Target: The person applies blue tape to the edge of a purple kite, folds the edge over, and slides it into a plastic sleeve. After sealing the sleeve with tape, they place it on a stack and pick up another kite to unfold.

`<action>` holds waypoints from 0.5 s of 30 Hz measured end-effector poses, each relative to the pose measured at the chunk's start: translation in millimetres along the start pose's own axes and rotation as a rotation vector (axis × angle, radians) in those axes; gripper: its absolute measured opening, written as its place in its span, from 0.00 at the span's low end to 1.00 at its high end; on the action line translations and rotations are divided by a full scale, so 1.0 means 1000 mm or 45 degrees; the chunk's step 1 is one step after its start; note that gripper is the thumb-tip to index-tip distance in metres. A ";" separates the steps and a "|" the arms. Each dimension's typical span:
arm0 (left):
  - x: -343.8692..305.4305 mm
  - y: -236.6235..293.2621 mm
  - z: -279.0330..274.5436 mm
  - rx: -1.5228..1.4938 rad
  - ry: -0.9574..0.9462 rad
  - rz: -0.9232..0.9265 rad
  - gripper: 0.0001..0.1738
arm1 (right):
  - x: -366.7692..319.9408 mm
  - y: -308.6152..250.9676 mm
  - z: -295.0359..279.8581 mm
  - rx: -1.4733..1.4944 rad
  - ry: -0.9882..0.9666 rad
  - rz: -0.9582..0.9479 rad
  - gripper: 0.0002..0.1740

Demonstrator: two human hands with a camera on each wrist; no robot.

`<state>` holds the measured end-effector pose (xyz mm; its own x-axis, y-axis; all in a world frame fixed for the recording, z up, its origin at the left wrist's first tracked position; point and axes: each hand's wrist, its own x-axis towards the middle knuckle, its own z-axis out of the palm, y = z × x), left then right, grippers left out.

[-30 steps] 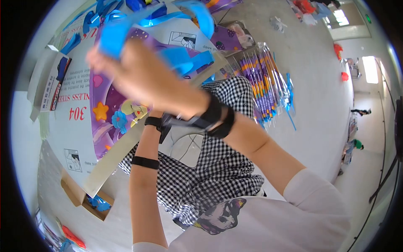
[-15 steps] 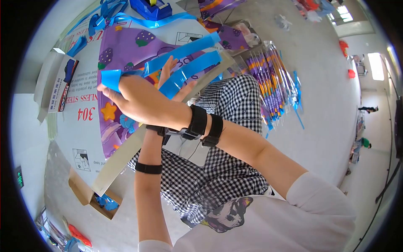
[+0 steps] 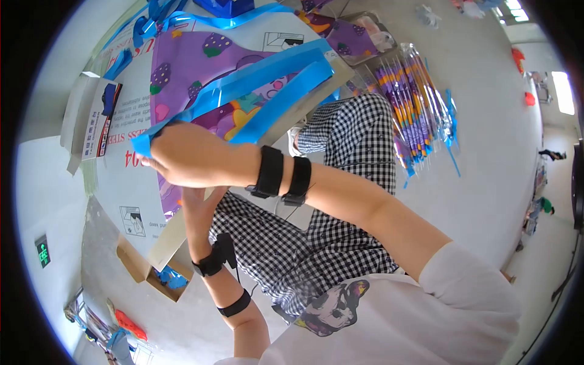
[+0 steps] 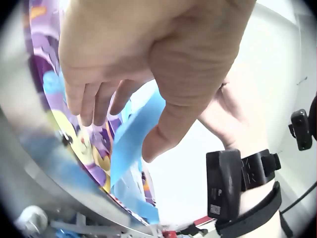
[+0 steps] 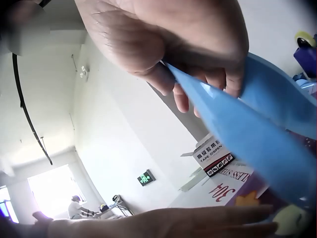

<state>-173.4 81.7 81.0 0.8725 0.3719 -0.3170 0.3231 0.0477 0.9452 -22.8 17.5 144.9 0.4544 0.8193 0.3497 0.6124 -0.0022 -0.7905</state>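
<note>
A long blue ribbon point(image 3: 234, 90) loops over a purple sheet printed with cartoons point(image 3: 179, 52) on a white printed board. My right hand point(image 3: 193, 155) grips the ribbon's left part, held up near the sheet's left edge. In the right wrist view, the ribbon point(image 5: 237, 124) runs out from between the thumb and curled fingers of that hand point(image 5: 183, 37). Below it, my left hand point(image 3: 199, 213) is partly hidden in the head view. The left wrist view shows this hand point(image 4: 133, 54) with loosely extended fingers and thumb apart, the ribbon point(image 4: 133, 134) passing behind the thumb.
A blue tape dispenser point(image 3: 225, 6) stands at the board's far side. A tape dispenser box point(image 3: 97, 115) lies on the left. Several purple wrapped packs point(image 3: 404, 115) lie on the right floor. A small cardboard box point(image 3: 137, 264) sits lower left.
My right hand has come down, still gripping the ribbon. The left hand, seen spread by the ribbon half a second ago, has moved back below the right hand.
</note>
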 end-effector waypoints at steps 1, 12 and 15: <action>-0.006 -0.003 -0.011 -0.036 0.003 0.044 0.41 | 0.001 -0.002 -0.006 0.035 -0.043 0.030 0.12; -0.001 -0.019 -0.002 0.352 0.323 0.374 0.28 | -0.021 -0.015 0.072 -0.826 0.188 0.069 0.12; 0.005 -0.018 0.023 0.162 0.472 0.434 0.25 | -0.021 -0.020 0.097 -0.661 0.513 0.230 0.14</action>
<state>-166.6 61.1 60.8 0.7547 0.6515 0.0780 0.1054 -0.2378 0.9656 -107.1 56.3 104.9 0.7224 0.5031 0.4743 0.6898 -0.4760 -0.5456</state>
